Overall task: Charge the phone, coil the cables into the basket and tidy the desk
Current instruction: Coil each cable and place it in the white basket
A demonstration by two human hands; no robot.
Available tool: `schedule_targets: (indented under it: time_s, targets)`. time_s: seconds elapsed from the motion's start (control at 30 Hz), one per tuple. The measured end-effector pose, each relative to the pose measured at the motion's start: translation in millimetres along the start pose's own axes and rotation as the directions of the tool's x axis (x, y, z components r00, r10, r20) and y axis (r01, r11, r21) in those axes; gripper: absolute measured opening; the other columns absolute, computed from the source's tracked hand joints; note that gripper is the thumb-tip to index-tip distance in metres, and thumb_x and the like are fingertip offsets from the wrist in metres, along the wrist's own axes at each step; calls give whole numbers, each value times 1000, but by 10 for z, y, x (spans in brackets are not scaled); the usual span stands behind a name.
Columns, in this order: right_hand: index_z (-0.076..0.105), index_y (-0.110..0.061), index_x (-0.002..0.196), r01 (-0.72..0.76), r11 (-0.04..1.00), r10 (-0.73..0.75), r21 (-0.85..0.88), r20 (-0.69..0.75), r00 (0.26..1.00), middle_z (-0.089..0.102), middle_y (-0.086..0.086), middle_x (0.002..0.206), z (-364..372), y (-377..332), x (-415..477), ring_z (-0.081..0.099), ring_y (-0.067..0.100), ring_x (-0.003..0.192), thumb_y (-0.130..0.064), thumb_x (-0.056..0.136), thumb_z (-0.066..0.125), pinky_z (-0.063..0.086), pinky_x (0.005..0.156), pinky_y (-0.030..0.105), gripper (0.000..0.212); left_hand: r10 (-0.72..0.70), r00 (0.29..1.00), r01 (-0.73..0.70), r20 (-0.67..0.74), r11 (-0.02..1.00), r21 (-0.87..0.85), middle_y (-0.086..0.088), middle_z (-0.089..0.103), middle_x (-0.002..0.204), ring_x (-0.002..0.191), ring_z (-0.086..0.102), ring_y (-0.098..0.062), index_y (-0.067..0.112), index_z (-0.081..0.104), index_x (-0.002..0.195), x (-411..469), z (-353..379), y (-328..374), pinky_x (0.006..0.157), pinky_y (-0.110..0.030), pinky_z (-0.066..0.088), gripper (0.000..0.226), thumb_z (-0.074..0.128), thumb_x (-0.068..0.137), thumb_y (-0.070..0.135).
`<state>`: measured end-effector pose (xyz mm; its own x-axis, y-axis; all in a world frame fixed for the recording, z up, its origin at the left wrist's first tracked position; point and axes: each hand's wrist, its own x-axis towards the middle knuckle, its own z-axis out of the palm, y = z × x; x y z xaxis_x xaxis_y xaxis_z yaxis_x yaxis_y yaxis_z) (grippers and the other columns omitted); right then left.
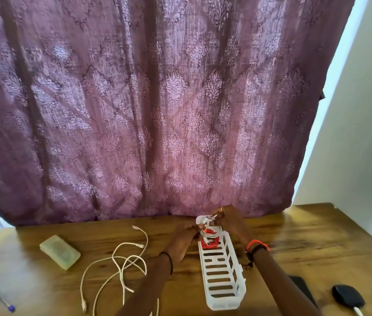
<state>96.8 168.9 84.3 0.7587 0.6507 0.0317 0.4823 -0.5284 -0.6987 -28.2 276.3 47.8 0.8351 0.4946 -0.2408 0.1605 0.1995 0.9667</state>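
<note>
Coiling step, lower centre: left hand (184, 240) and right hand (230, 224) pinch a coiled white cable (206, 224) just above the red cable (210, 244) at the far end of the basket (223, 283); next, probably, lower it in, then coil the loose cable (121, 263).

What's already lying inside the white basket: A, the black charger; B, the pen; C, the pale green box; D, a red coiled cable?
D: a red coiled cable lies at the far end of the basket, below the white cable held by the left hand and right hand.
</note>
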Motion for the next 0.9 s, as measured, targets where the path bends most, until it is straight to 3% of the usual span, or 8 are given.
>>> schedule_targets:
  time_s: [0.1, 0.2, 0.27, 0.37, 0.73, 0.9]
  targets:
    - [75, -1, 86, -11, 999, 11, -32, -10, 1000, 73, 16, 92, 62, 177, 15, 67, 6, 74, 4, 74, 68, 49, 65, 10, 15, -43, 999, 43, 4, 999, 33, -9, 65, 78, 65, 60, -11, 4, 67, 86, 10, 102, -108, 73, -24, 54, 17, 55, 92, 13]
    - [75, -2, 78, -2, 996, 0, -89, -26, 1000, 74, 15, 86, 92, 283, -13, 69, 24, 81, 8, 70, 64, 56, 78, 33, 18, -79, 996, 81, -37, 995, 55, -5, 57, 67, 59, 52, -12, 8, 57, 75, 19, 149, -185, 57, -17, 48, 21, 50, 95, 11]
    - [75, -3, 76, 11, 993, -11, -114, -6, 1000, 73, 15, 86, 140, 366, -38, 69, 26, 80, 9, 70, 60, 55, 79, 38, 20, -90, 992, 101, -93, 989, 111, -3, 54, 62, 56, 49, -11, 11, 50, 71, 65, 138, -266, 55, -20, 45, 21, 57, 91, 10]
    - [75, -7, 77, 21, 985, -16, -169, 31, 999, 73, 15, 89, 264, 462, -46, 68, 29, 85, 4, 74, 57, 54, 80, 38, 22, -126, 983, 149, -136, 973, 175, -4, 57, 64, 56, 53, -11, 12, 47, 76, 90, 104, -383, 55, -22, 49, 22, 67, 83, 9]
    - [75, -11, 87, 52, 962, -13, -269, 145, 989, 72, 9, 99, 540, 542, -12, 66, 25, 94, -9, 85, 57, 51, 87, 32, 18, -112, 978, 154, -176, 956, 249, -2, 57, 71, 60, 52, -8, 9, 54, 88, 70, 88, -514, 42, -8, 41, 10, 63, 86, 6]
    - [70, -10, 95, 61, 944, -4, -324, 174, 985, 69, 11, 107, 643, 550, -5, 63, 28, 100, -17, 88, 54, 52, 87, 39, 19, -121, 981, 153, -153, 964, 219, -1, 59, 76, 61, 52, -7, 0, 61, 101, 68, 72, -520, 50, -12, 43, 16, 61, 85, 3]
